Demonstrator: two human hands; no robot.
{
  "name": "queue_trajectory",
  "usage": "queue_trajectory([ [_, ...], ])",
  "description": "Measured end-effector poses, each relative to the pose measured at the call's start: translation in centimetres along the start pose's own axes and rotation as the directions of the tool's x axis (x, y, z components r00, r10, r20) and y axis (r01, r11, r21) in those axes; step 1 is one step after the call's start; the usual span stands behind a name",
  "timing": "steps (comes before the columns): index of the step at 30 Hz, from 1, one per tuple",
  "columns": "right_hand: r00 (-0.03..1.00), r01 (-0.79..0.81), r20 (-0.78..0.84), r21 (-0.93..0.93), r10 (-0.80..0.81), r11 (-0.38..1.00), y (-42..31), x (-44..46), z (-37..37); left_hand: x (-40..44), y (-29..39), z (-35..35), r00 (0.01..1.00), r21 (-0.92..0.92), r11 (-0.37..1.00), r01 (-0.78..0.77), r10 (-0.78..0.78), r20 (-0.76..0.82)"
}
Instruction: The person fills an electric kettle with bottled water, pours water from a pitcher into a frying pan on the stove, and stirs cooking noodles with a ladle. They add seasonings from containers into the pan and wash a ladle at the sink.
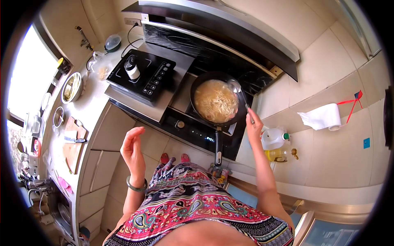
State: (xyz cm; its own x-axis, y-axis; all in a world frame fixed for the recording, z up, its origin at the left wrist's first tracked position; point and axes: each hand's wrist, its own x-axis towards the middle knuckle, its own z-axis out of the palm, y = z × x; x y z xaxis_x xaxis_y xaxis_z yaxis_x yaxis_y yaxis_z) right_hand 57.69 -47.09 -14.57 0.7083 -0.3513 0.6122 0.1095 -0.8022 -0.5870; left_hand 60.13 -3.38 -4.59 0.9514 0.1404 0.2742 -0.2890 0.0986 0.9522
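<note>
My right hand (254, 125) is closed around the handle of a metal ladle (234, 86), whose bowl rests at the far right side of a black frying pan (218, 129). Noodles (216, 104) in a cloudy broth fill the pan, which sits on the built-in stove with its handle pointing toward me. To the left of the pan, my left hand (133, 151) hangs in the air with nothing in it. Its fingers are loosely bent and the palm is turned inward. A bracelet circles that wrist.
A portable induction cooker (141, 74) bears a small jar (132, 70). On the left counter are a cutting board (76, 158) with a knife (75, 140) and metal bowls (72, 88). An oil bottle (277, 155) stands right of the stove. A range hood (221, 30) overhangs the back.
</note>
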Motion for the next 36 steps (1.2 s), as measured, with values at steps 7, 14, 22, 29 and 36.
queue_trajectory([
  [7, 0.867, -0.455, -0.043, 0.341, 0.497, 0.823, 1.3, 1.4, 1.8, 0.7, 0.4, 1.2, 0.999, 0.000, 1.000, -0.007, 0.007, 0.038],
  [14, 0.845, -0.479, -0.041, 0.383, 0.533, 0.790, 2.6, 1.2, 2.9, 0.6, 0.3, 1.2, 1.000, 0.019, 1.000, -0.002, 0.001, 0.031],
  [22, 0.819, -0.492, -0.096, 0.389, 0.566, 0.778, 2.7, 1.1, 2.0, -0.1, 0.2, 0.6, 1.000, 0.016, 1.000, 0.001, -0.001, 0.008],
  [29, 0.651, -0.544, -0.111, 0.622, 0.751, 0.563, 5.3, 1.2, 1.1, -1.3, 0.3, 0.1, 1.000, 0.013, 1.000, -0.002, 0.003, -0.026],
  [36, 0.563, -0.590, -0.167, 0.605, 0.809, 0.535, 6.4, 1.1, 0.2, -3.7, 1.7, -3.6, 0.993, 0.075, 0.996, 0.051, -0.043, -0.109],
])
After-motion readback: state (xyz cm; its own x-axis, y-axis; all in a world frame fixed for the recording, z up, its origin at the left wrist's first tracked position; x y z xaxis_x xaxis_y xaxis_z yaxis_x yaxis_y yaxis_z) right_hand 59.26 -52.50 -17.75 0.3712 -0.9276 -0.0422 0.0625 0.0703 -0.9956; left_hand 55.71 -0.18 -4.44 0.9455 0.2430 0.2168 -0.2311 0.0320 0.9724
